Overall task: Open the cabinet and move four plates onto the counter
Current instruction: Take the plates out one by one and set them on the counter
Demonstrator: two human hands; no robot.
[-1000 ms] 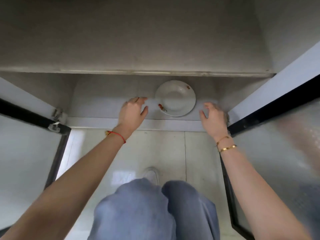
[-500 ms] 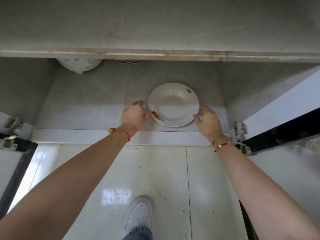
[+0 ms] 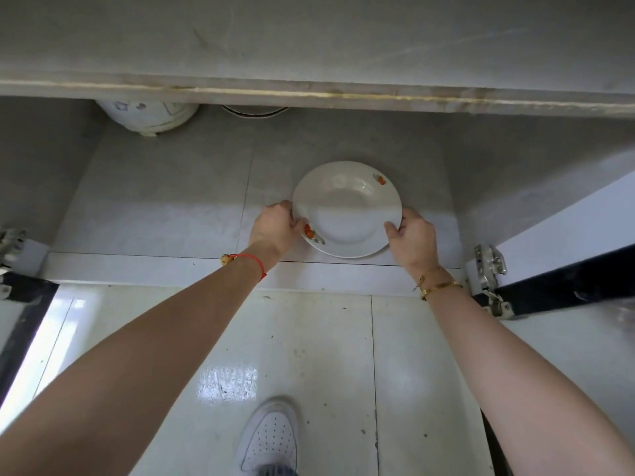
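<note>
plate on cabinet floor, near its front edge, right of centre. left hand at its left rim, right hand at its right. pot behind, far left.

Evenly daylit and soft; dim inside the cabinet, bright glare patch on the floor tile, wide-angle bending at edges, slight blur throughout.

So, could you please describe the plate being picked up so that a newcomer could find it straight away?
Look under the counter into the open cabinet, at its tiled floor near the front edge. The plate lies there between the left hand and right hand: white, with small red motifs on its rim, unlike the patterned pot at the back.
</note>
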